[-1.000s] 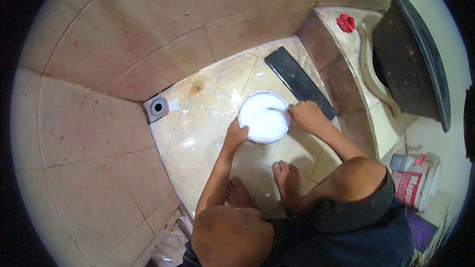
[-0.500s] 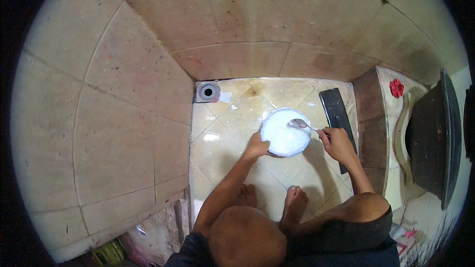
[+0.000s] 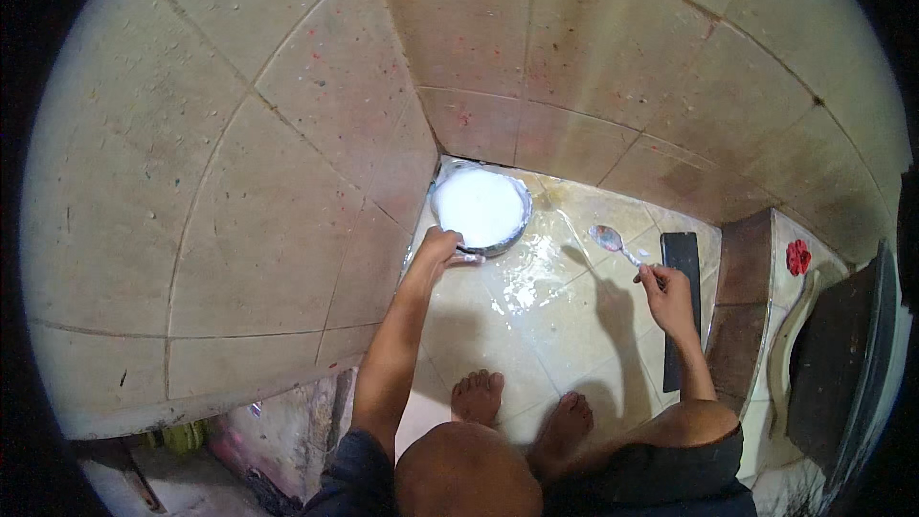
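At the far left corner of the tiled floor is a round dark-sided tub (image 3: 481, 208) full of white stuff that looks like paint or suds. My left hand (image 3: 440, 247) is closed on its near left edge; whether it grips the rim or a handle I cannot make out. My right hand (image 3: 664, 289) holds a metal spoon (image 3: 607, 237) by its handle, the bowl smeared white, up above the floor and apart from the tub. White wet splashes (image 3: 525, 292) lie on the tiles between tub and spoon. The floor drain seen earlier is hidden.
A long dark board (image 3: 682, 311) lies on the floor near my right hand. To the right is a tiled ledge with a red flower-like object (image 3: 797, 257) and a big dark tub (image 3: 842, 345). Tiled walls (image 3: 278, 201) close in left and ahead. My bare feet (image 3: 565, 426) are below.
My left hand has moved the tub from the middle of the floor to the far left corner. The spoon is no longer over the tub. White splashes show on the tiles; the view has turned.
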The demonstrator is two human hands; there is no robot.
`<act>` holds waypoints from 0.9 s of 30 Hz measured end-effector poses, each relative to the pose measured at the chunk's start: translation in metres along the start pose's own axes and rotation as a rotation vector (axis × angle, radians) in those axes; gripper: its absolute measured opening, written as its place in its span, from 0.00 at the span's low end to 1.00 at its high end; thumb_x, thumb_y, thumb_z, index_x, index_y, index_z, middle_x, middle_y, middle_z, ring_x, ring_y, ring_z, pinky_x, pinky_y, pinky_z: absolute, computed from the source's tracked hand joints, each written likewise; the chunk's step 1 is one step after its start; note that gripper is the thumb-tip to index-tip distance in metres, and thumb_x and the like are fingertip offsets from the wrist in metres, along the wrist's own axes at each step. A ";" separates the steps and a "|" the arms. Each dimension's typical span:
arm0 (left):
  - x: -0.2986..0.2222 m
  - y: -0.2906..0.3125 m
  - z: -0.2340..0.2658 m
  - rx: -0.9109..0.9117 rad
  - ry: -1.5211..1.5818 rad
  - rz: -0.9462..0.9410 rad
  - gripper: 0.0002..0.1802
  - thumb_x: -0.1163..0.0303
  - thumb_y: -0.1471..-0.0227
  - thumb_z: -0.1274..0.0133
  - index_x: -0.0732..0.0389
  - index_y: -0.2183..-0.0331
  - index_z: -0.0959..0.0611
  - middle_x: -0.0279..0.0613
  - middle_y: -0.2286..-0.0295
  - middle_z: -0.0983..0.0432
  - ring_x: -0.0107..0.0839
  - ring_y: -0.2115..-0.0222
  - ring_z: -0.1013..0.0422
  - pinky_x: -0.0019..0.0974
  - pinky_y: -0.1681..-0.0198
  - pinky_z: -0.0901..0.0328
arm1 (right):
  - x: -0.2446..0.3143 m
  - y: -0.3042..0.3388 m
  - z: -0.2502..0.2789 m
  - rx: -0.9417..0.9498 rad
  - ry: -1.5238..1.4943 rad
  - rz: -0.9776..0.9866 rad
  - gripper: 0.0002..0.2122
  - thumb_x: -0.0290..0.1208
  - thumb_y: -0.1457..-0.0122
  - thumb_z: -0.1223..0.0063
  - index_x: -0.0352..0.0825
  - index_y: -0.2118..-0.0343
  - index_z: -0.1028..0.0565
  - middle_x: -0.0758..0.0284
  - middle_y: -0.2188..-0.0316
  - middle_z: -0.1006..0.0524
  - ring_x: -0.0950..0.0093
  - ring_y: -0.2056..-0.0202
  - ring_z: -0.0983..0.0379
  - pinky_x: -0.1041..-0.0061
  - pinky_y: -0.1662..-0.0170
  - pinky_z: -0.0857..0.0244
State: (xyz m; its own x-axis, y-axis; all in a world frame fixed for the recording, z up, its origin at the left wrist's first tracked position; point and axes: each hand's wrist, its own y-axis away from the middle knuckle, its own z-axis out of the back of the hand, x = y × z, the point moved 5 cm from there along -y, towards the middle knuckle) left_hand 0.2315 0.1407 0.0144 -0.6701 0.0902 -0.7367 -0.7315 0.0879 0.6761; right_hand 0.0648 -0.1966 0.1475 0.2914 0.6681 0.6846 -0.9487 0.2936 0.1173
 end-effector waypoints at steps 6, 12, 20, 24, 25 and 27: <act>-0.007 -0.032 0.036 0.059 -0.013 0.050 0.15 0.79 0.59 0.57 0.79 0.66 0.32 0.50 0.73 0.32 0.38 0.74 0.29 0.36 0.74 0.28 | 0.010 -0.001 -0.012 0.031 -0.001 -0.030 0.14 0.34 0.44 0.56 0.28 0.77 0.25 0.59 0.85 0.27 0.75 0.81 0.31 0.75 0.75 0.39; -0.031 -0.021 0.014 0.105 -0.054 0.061 0.16 0.76 0.59 0.56 0.75 0.64 0.31 0.46 0.70 0.31 0.34 0.72 0.31 0.37 0.69 0.29 | 0.009 0.001 -0.005 0.037 -0.007 -0.047 0.14 0.35 0.44 0.55 0.28 0.76 0.25 0.59 0.84 0.27 0.74 0.80 0.30 0.74 0.74 0.38; -0.033 -0.021 0.010 0.139 -0.059 0.056 0.17 0.69 0.56 0.59 0.68 0.62 0.30 0.49 0.68 0.29 0.34 0.68 0.29 0.42 0.66 0.30 | -0.005 0.009 0.002 0.005 0.029 -0.078 0.15 0.36 0.44 0.55 0.28 0.77 0.25 0.60 0.85 0.28 0.75 0.81 0.31 0.74 0.76 0.40; -0.020 -0.052 0.029 0.311 0.092 0.082 0.18 0.68 0.54 0.63 0.70 0.62 0.30 0.51 0.70 0.27 0.39 0.74 0.26 0.42 0.72 0.28 | -0.003 0.010 -0.001 -0.012 -0.005 -0.020 0.16 0.37 0.44 0.55 0.28 0.78 0.25 0.60 0.86 0.28 0.76 0.82 0.33 0.74 0.76 0.41; -0.024 -0.048 0.019 0.331 0.145 0.082 0.18 0.69 0.53 0.64 0.70 0.62 0.30 0.51 0.72 0.26 0.39 0.75 0.26 0.42 0.72 0.28 | -0.006 0.012 0.002 -0.025 -0.017 -0.036 0.16 0.37 0.44 0.55 0.28 0.78 0.25 0.60 0.86 0.28 0.76 0.83 0.33 0.74 0.77 0.41; -0.034 -0.037 0.010 0.344 0.148 0.090 0.18 0.67 0.50 0.66 0.70 0.63 0.28 0.50 0.73 0.26 0.39 0.77 0.26 0.43 0.72 0.28 | -0.010 0.015 0.005 -0.027 -0.026 -0.058 0.16 0.37 0.44 0.55 0.28 0.78 0.25 0.60 0.86 0.29 0.76 0.83 0.34 0.74 0.77 0.41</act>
State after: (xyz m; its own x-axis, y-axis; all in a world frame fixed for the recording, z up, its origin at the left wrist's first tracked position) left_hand 0.2821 0.1443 0.0146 -0.7588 -0.0298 -0.6506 -0.6011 0.4165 0.6820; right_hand 0.0470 -0.2025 0.1455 0.3423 0.6317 0.6955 -0.9266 0.3496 0.1384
